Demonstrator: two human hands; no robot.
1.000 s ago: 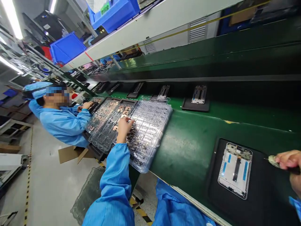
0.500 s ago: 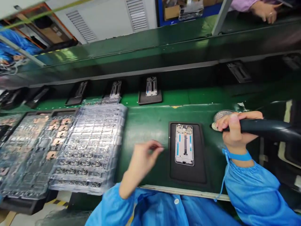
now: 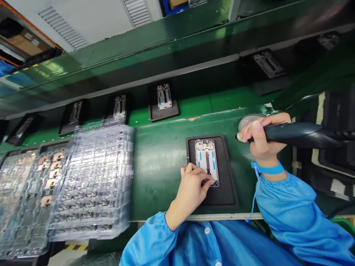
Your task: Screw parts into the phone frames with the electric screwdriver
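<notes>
A phone mid-frame (image 3: 204, 159) with blue strips and a dark ribbon down its middle lies in a black tray (image 3: 222, 197) in front of me. My left hand (image 3: 194, 183) reaches over its lower end, thumb and forefinger pinched together at the bottom edge. Whatever is between those fingertips is too small to make out. My right hand (image 3: 267, 138), a blue band at the wrist, is wrapped round the front of a black electric screwdriver (image 3: 299, 133). The screwdriver lies almost level, pointing left, beside a round metal dish (image 3: 248, 121).
Stacked clear plastic trays (image 3: 97, 177) of small parts stand on the left, beside more trays with copper-coloured pieces (image 3: 51, 183). Along the green line behind, several black trays carry phone frames, one being a nearby frame (image 3: 164, 96). Dark trays (image 3: 332, 147) are at the right.
My left hand has moved right, from beside the tray onto the phone frame's lower end. The right hand still grips the screwdriver near the dish. The whole view has shifted.
</notes>
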